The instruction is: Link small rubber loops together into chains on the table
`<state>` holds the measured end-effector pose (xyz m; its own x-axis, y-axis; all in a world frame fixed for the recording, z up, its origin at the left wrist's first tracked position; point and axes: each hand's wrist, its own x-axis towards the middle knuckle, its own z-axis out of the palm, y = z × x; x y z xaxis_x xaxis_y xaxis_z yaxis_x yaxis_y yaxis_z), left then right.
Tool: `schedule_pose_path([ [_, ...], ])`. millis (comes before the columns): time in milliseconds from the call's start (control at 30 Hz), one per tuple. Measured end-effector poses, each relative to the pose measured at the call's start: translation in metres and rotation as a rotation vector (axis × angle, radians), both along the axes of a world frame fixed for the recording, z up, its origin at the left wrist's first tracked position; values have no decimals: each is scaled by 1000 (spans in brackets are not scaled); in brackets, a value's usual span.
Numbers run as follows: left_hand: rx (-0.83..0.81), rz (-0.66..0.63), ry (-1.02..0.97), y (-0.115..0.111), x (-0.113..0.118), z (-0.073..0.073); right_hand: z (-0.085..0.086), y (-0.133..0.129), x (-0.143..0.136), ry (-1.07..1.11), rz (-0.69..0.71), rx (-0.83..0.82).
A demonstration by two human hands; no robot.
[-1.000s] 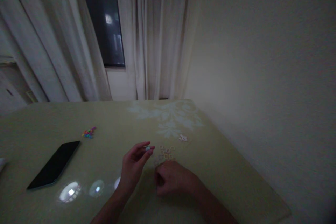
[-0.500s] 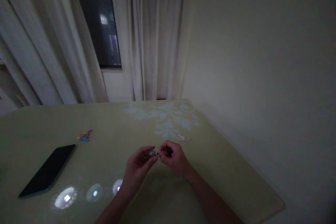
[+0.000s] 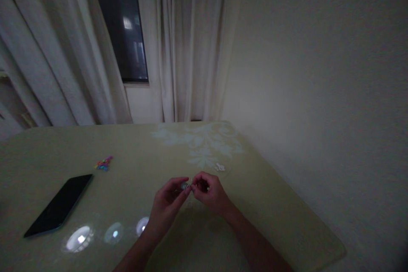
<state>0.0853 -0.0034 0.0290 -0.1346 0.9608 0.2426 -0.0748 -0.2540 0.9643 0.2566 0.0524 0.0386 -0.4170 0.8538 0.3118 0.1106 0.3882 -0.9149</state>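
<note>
While the left hand (image 3: 167, 199) grips a pale piece (image 3: 184, 185) right of the tablet (image 3: 60, 205), the right hand (image 3: 208, 193) pinches beside it, contents unclear. Fingertip adjustment seems underway, next needing steadiness.

The left fingers (image 3: 179, 180) are partly hiding a small pale piece (image 3: 184, 185); anything between the right fingers (image 3: 198, 194) is proving too small to tell. The view's bottom edge is cutting off both forearms (image 3: 255, 238).

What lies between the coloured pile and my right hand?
In the head view, a stretch of tabletop, then the left hand with a small pale piece at its fingertips, lies between the coloured pile and the right hand.
</note>
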Motion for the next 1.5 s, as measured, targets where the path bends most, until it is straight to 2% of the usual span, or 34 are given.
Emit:
schedule_pose_path([
  [200, 21, -70, -15, -1, -1, 2, 4, 0, 2, 45, 31, -48],
  [367, -21, -154, -101, -2, 0, 8, 6, 3, 5, 143, 242, -142],
  [467, -80, -166, -159, -3, 1, 10, 4, 4, 6, 183, 307, -173],
  [633, -145, -179, -181, -3, -1, 9, 1, 5, 7, 258, 345, -220],
  [900, -123, -251, -175, -6, -2, 10, -3, 6, 6, 321, 372, -300],
  [1067, -57, -216, -57, -3, -4, 2, -2, 5, 5, 295, 369, -344],
  [1300, 132, -85, 315, -2, -3, -7, -6, 2, -4, 195, 225, -325],
  [1500, 162, -32, 366, -2, -1, -7, -1, 1, -6, 173, 180, -295],
])
